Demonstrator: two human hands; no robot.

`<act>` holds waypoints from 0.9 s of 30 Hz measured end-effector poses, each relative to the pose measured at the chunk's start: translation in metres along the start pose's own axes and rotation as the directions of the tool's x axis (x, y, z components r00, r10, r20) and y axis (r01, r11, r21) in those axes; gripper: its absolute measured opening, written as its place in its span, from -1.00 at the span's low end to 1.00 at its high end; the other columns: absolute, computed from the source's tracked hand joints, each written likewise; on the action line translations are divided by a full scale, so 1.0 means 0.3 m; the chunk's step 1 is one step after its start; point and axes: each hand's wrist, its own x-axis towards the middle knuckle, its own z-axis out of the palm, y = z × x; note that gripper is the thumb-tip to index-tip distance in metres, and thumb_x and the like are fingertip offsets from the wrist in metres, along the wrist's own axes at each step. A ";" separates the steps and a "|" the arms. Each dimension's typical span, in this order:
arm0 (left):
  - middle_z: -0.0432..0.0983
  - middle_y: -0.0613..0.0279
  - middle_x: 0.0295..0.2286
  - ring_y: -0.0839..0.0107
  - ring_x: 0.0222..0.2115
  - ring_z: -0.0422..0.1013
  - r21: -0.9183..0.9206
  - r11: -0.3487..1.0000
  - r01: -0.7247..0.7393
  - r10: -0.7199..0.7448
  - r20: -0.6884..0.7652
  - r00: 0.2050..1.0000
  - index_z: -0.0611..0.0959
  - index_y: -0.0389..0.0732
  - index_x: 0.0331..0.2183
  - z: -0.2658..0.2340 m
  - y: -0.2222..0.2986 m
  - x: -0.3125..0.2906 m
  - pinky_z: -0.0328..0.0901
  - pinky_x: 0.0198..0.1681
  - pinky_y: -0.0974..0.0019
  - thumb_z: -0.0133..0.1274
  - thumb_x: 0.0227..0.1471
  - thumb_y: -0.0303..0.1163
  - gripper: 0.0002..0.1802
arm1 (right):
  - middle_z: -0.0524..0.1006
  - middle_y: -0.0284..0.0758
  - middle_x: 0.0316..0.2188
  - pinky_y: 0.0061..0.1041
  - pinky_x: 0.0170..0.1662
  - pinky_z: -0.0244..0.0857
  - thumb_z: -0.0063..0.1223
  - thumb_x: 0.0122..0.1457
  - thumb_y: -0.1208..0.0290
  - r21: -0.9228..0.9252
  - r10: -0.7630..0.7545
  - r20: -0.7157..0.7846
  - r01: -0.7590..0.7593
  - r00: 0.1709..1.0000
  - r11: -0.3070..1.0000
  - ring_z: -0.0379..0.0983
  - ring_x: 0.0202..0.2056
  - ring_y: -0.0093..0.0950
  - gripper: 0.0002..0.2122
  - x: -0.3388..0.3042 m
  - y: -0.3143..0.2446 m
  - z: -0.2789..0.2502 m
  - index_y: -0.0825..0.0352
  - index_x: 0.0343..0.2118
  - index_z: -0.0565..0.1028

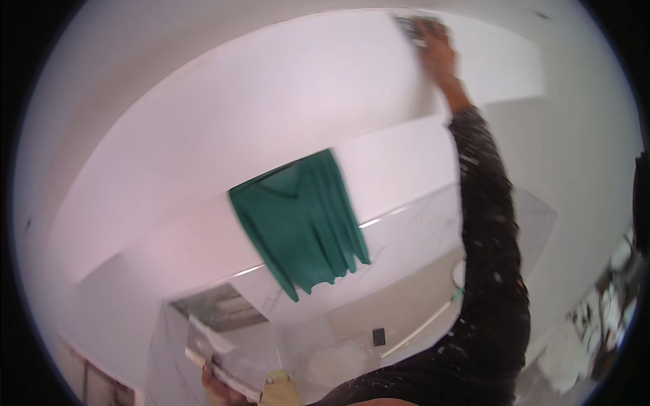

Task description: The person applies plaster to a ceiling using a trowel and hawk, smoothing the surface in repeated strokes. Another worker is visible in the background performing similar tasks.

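My right hand [439, 51] is stretched up high at the far right, its fingers closed on a grey flat plastering trowel [409, 28] pressed against the upper white wall [305, 74]. Motion smears the hand and the tool. Low on the left, my left hand [220, 391] grips a wide plastering blade [223, 362] from below. White plaster [206, 335] clings to that blade. Beside it is a yellowish piece with a small metal fitting [281, 390]; I cannot make out what it belongs to. My right sleeve [491, 223] is dark with white specks.
A green cloth [301, 220] hangs over an opening in the middle of the wall. Below are marbled panels [413, 220], a small dark object [378, 336] and a pale pole [420, 330] on the floor. Crumpled pale sheeting [569, 358] lies at the right.
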 end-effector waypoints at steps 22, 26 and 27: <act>0.49 0.05 -0.15 0.00 -0.04 0.38 -0.178 0.967 -0.182 0.101 -0.388 0.916 0.50 -0.23 -0.08 -0.123 -0.087 0.021 0.17 0.16 -0.15 -0.05 -0.01 -0.34 -0.59 | 0.53 -0.13 -0.28 -0.38 -0.28 0.47 0.25 0.06 0.54 0.870 -0.434 0.493 -0.439 0.754 0.225 0.54 -0.28 -0.31 -0.60 -2.478 -0.847 -0.863 0.46 -0.05 0.39; 0.49 -0.03 -0.13 0.00 -0.06 0.39 -0.083 0.953 -0.292 0.229 -0.437 0.870 0.51 -0.28 -0.06 -0.181 -0.075 0.005 0.19 0.16 -0.12 -0.02 -0.03 -0.43 -0.58 | 0.52 -0.14 -0.15 -0.19 -0.15 0.42 0.23 -0.06 0.62 0.459 -0.635 0.673 -0.887 0.379 -0.043 0.53 -0.24 -0.15 -0.60 -2.594 -0.870 -0.693 0.39 -0.08 0.47; 0.49 -0.01 -0.13 0.01 -0.05 0.39 0.001 0.946 -0.323 0.298 -0.386 0.873 0.50 -0.27 -0.05 -0.195 -0.075 -0.003 0.19 0.16 -0.11 -0.02 -0.04 -0.45 -0.57 | 0.53 -0.14 -0.14 -0.19 -0.12 0.42 0.26 -0.06 0.60 0.656 -0.632 0.564 -0.753 0.531 -0.047 0.54 -0.22 -0.15 -0.60 -2.592 -0.903 -0.632 0.38 -0.08 0.47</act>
